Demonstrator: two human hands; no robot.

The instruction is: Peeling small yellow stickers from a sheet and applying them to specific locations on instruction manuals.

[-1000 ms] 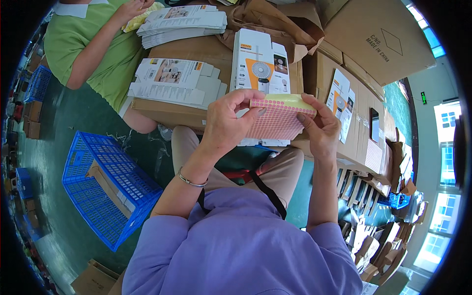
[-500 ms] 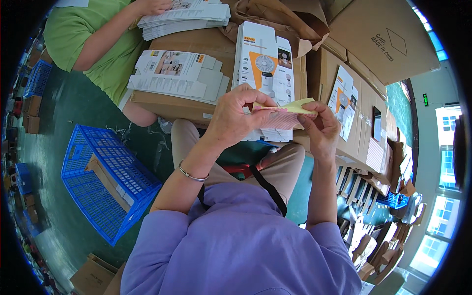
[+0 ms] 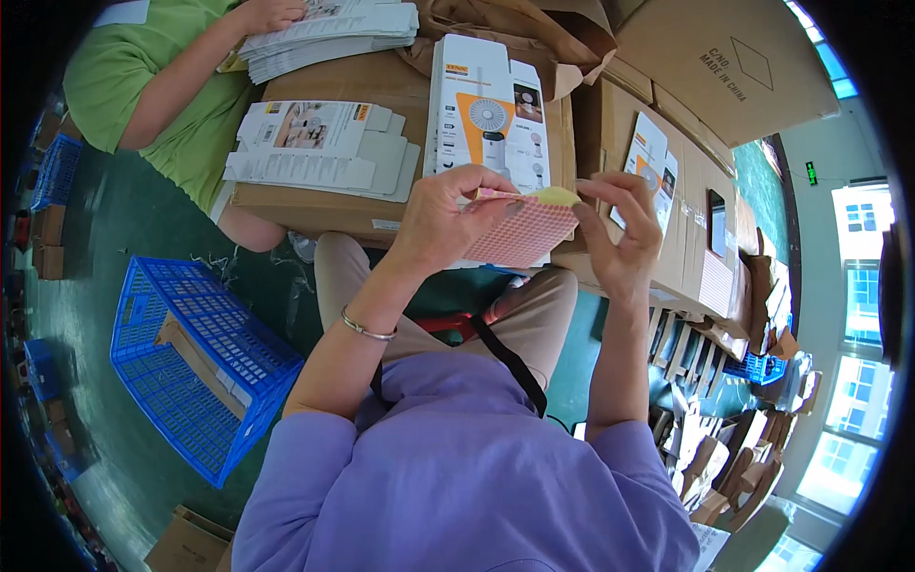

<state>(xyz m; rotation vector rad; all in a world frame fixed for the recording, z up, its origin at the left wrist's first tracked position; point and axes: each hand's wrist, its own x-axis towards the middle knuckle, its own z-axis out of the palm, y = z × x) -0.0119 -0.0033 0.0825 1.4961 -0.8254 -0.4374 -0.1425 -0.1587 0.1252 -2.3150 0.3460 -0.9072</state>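
A sheet of small pink stickers [image 3: 519, 234] with a yellowish back is held up over my lap, its top edge curled over. My left hand [image 3: 448, 214] pinches it at its left edge between thumb and fingers. At the sheet's right corner, my right hand [image 3: 624, 229] has thumb and forefinger apart, close to the paper; whether the thumb still touches it I cannot tell. Behind the sheet lies a stack of flat printed fan boxes [image 3: 488, 81], partly hidden by the sheet and my left hand.
More flattened boxes [image 3: 319, 148] lie on the big carton to the left. A co-worker in a green shirt [image 3: 143, 86] handles another stack [image 3: 334, 40]. One flat box [image 3: 643, 157] and a phone [image 3: 716, 221] rest on cartons at right. A blue crate [image 3: 205, 372] stands on the floor.
The sticker sheet has opened out and shows more of its pink face. My right thumb and forefinger, which pinched its right edge, have moved apart. The view has shifted slightly.
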